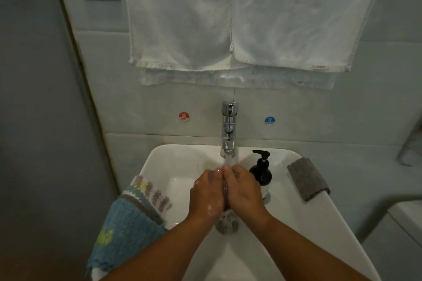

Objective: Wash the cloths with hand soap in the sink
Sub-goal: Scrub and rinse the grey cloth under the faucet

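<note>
Under the running tap (229, 130) of a white sink (296, 223), left hand (206, 191) and right hand (243, 187) clasp a soapy cloth (227, 223) in curved fingers, apparently mid-wash, while blue cloth (127, 230), striped cloth (148, 191) and grey cloth (307, 178) wait on the rim near the soap bottle (261, 171).

Red round sticker (183, 116) on wall tile, left of tap (229, 130): Chinese character above "HOT". Blue round sticker (270, 120) on tile, right of tap: Chinese character above "COLD". Small red tag (320, 67) on hem of right hanging towel (292, 18): print too small to read. Black soap bottle (262, 173): label unreadable.
</note>
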A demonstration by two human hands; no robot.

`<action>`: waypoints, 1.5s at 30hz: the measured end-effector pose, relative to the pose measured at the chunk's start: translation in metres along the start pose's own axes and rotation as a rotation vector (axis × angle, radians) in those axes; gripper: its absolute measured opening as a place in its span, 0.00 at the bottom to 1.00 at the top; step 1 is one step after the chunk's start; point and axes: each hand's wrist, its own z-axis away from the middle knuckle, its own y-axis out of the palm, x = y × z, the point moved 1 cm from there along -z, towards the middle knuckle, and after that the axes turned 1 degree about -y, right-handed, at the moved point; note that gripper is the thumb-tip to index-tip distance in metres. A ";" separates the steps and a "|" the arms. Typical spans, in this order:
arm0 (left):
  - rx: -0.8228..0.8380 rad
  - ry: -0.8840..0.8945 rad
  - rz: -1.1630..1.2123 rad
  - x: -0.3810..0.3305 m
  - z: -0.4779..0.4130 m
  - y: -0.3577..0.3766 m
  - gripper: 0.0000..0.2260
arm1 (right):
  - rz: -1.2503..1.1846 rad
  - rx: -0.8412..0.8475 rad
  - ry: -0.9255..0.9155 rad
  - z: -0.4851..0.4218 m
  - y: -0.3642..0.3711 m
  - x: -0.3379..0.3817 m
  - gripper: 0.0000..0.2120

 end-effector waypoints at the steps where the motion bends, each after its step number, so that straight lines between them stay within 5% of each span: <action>1: -0.003 -0.030 0.020 0.001 -0.001 0.000 0.25 | 0.021 -0.009 0.001 0.000 0.001 0.000 0.17; 4: -0.009 -0.053 0.071 0.005 -0.003 -0.002 0.26 | -0.018 0.023 0.049 -0.001 0.004 -0.001 0.16; 8: 0.034 0.040 0.101 -0.001 0.000 -0.008 0.05 | -0.244 0.051 0.163 -0.005 0.003 0.000 0.03; 11: 0.087 0.048 0.182 -0.003 0.001 -0.008 0.13 | -0.356 0.060 0.166 -0.005 -0.001 0.000 0.15; 14: 0.175 -0.061 0.338 -0.006 0.007 -0.007 0.12 | -0.408 0.031 0.119 -0.002 -0.007 0.001 0.21; 22: 0.147 0.017 0.326 -0.012 0.005 -0.008 0.14 | -0.260 0.134 0.069 -0.004 -0.004 -0.004 0.09; 30: 0.057 0.104 0.000 0.001 0.002 0.000 0.10 | -0.231 0.076 0.004 -0.003 0.003 -0.014 0.07; 41: 0.032 0.388 -0.915 -0.003 0.002 0.001 0.16 | 0.397 0.139 -0.169 -0.011 0.011 -0.026 0.12; 45: 0.043 0.389 -0.967 -0.006 0.001 0.001 0.16 | 0.561 0.140 -0.245 -0.013 0.011 -0.026 0.09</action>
